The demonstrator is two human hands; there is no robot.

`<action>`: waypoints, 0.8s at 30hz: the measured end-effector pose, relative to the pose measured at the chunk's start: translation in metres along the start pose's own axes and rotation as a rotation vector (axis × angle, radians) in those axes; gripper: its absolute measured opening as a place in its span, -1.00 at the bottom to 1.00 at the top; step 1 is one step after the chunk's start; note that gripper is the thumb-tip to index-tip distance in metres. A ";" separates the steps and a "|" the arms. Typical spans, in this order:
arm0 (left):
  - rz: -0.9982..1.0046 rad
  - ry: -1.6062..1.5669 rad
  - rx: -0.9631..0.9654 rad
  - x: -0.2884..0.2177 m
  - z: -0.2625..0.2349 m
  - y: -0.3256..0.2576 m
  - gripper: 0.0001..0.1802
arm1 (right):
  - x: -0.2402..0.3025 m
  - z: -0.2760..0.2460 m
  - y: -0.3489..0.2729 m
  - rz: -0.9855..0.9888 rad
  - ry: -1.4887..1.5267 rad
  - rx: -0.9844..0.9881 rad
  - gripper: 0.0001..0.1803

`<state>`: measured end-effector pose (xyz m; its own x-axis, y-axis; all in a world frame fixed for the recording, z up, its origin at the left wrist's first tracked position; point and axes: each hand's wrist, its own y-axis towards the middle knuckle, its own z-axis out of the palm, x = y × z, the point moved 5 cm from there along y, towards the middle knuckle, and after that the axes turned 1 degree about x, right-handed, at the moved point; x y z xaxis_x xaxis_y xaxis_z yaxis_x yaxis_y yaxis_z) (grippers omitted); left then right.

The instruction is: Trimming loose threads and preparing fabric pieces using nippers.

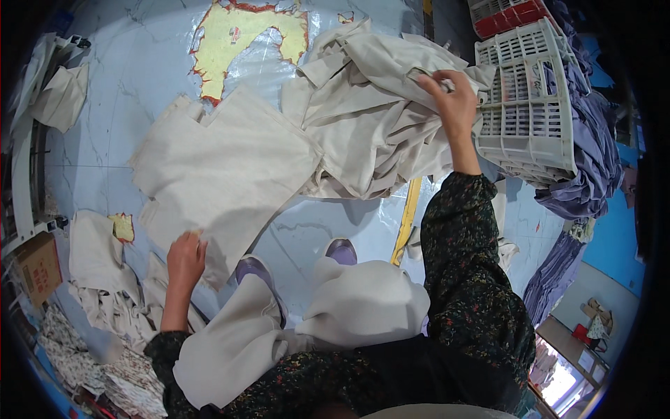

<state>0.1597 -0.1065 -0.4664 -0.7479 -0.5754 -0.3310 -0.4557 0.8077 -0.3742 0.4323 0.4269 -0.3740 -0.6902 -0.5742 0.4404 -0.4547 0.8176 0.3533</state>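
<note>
A flat cream fabric piece [216, 160] lies spread over the floor in front of me, with notched edges at its far left. My left hand [185, 264] is closed on its near edge, fingertips pinching the cloth. To the right, a rumpled heap of cream fabric pieces [370, 105] touches and partly meets the spread piece. At the heap's upper right, my right hand [455, 103] pinches a fold of cloth between thumb and fingers. Both of my arms reach outward, wide apart.
A white plastic crate [523, 98] stands right of the heap, with purple fabric [593, 140] beyond it. Yellow tape [407, 220] marks the tiled floor, and a torn yellow patch [244, 35] lies ahead. More cream cloth [98, 258] and a cardboard box [38, 269] are at the left.
</note>
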 end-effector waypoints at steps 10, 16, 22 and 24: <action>0.284 -0.258 -0.044 -0.127 -0.052 0.105 -0.78 | 0.053 -0.005 0.068 -0.095 0.403 0.225 -0.76; 0.339 -0.837 -0.036 -0.202 -0.084 0.140 -0.50 | 0.200 -0.133 0.037 0.001 1.069 0.213 -0.73; 0.516 -0.454 -0.802 -0.223 -0.123 0.144 -0.51 | 0.220 -0.168 0.014 -0.182 1.473 0.388 -0.73; 0.609 -0.305 -0.815 -0.211 -0.128 0.137 -0.56 | 0.224 -0.168 0.014 -0.206 1.432 0.329 -0.66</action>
<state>0.1937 0.1424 -0.3372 -0.8578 0.0380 -0.5125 -0.3158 0.7477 0.5841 0.3658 0.3019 -0.1315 0.4404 -0.0723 0.8949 -0.7122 0.5788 0.3972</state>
